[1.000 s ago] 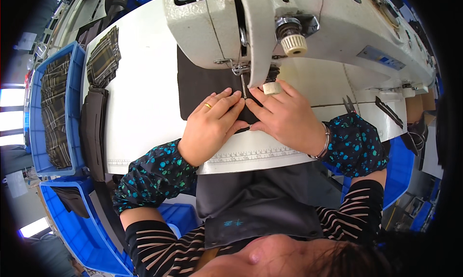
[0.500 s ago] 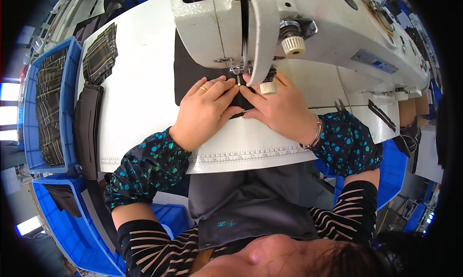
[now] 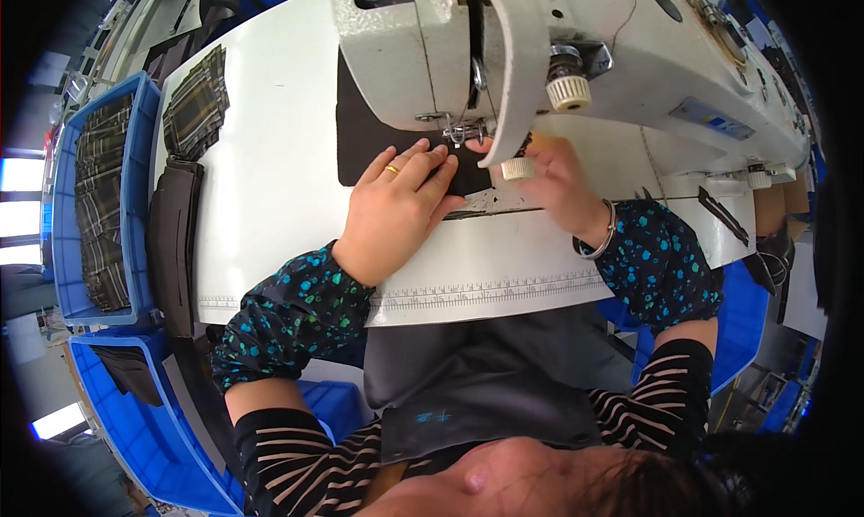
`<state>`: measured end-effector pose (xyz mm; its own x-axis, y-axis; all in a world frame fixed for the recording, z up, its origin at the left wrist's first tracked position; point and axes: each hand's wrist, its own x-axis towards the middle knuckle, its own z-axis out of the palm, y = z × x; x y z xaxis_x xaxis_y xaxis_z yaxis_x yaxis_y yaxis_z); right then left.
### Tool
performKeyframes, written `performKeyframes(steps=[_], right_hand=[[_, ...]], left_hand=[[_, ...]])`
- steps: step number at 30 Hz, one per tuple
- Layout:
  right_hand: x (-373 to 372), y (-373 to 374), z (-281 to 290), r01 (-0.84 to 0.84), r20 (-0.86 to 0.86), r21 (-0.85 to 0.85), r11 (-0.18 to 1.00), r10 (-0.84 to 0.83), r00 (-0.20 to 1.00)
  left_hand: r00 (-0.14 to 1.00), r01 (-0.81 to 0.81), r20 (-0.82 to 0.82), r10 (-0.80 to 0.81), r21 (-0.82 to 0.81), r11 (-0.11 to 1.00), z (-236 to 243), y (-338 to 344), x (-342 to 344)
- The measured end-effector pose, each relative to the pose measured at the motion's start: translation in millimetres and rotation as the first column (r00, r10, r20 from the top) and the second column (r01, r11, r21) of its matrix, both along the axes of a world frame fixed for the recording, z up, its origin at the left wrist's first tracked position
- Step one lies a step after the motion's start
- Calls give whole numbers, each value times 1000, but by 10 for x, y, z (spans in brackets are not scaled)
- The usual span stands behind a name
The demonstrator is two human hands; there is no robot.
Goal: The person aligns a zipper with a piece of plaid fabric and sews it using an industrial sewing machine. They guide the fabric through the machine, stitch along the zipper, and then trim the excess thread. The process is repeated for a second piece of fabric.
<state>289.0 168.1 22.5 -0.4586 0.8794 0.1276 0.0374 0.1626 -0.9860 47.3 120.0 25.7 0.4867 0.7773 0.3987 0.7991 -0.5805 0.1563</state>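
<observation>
From my remote station, I read the left hand (image 3: 396, 213) as open: palm down, fingers extended flat on the dark fabric (image 3: 364, 148), thumb apart, nothing grasped. The fabric lies beneath these fingertips and extends forward and left of them, under the sewing machine (image 3: 630, 67). The presser foot (image 3: 463, 136) sits just ahead of the left fingertips. To the right of this hand, I locate the right hand (image 3: 562, 188), blurred and partly hidden behind a cream knob (image 3: 517, 169); I cannot tell whether it grips anything. Well left of the left hand lie plaid pieces (image 3: 196, 103) and a folded dark stack (image 3: 173, 247). A printed ruler scale (image 3: 486, 295) runs nearer the operator than both hands
</observation>
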Motion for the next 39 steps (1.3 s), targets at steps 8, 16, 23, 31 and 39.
performKeyframes(steps=[8, 16, 23, 31, 39], right_hand=[[-41, -53, 150, -189, 484, 725, 663, -295, 824], [-74, -103, 39, -280, 576, 716, 640, -314, 755], [-54, -79, 10, -299, 559, 746, 596, -314, 767], [-55, -88, -4, -274, 558, 724, 633, -304, 772], [677, -339, 881, -304, 421, 907, 292, -583, 695]], left_hand=[[1000, -7, -9, 7, 16, 1000, 13, -9, 21], [999, -37, -24, 37, -1, 999, -28, 46, 21], [999, -38, -20, 38, 2, 999, 31, 54, 48], [998, -51, -29, 50, -28, 998, 47, 37, 65], [995, -72, -61, 74, 29, 997, 58, -13, 29]])
